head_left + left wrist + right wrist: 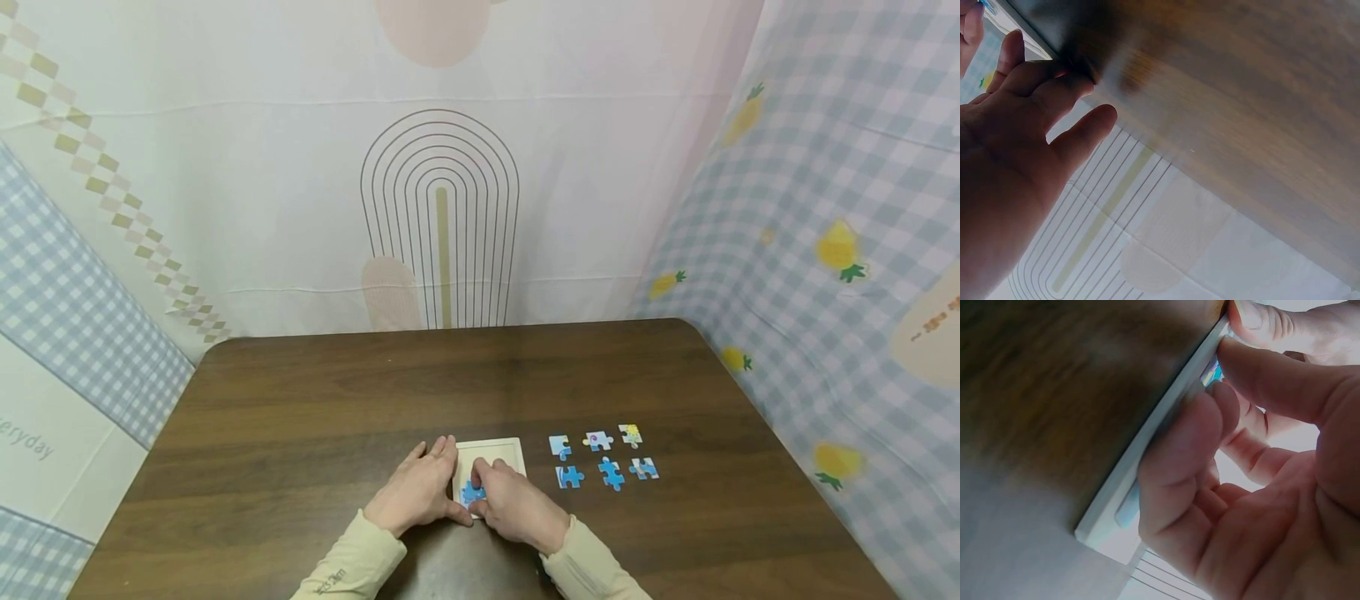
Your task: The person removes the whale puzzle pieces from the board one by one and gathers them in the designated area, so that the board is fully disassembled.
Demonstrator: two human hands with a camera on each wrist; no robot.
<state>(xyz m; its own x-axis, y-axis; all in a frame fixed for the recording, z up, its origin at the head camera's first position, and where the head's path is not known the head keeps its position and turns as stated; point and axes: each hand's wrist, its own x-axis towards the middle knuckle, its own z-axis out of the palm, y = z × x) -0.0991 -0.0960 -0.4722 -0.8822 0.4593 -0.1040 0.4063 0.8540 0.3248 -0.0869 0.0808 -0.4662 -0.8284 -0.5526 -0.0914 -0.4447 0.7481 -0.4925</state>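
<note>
A shallow pale puzzle tray (490, 447) lies near the front of the brown table, with a blue jigsaw piece (472, 493) in its lower left part. Along the tray's left side rests my left hand (422, 490), fingers stretched forward and thumb at the front edge. My right hand (517, 504) reaches over the tray from the right, its index finger and thumb bent around the blue piece at the lower edge. In the right wrist view, a small coloured bit (1213, 374) shows between those fingertips, and the fingers hide most of the tray's inside.
Several loose jigsaw pieces lie in two rows right of the tray, among them a blue piece (611, 473) and a yellow-patterned piece (630, 434). The dark wooden table (315, 400) ends at a patterned white cloth (300, 208); checked cloth (780, 275) hangs at the right.
</note>
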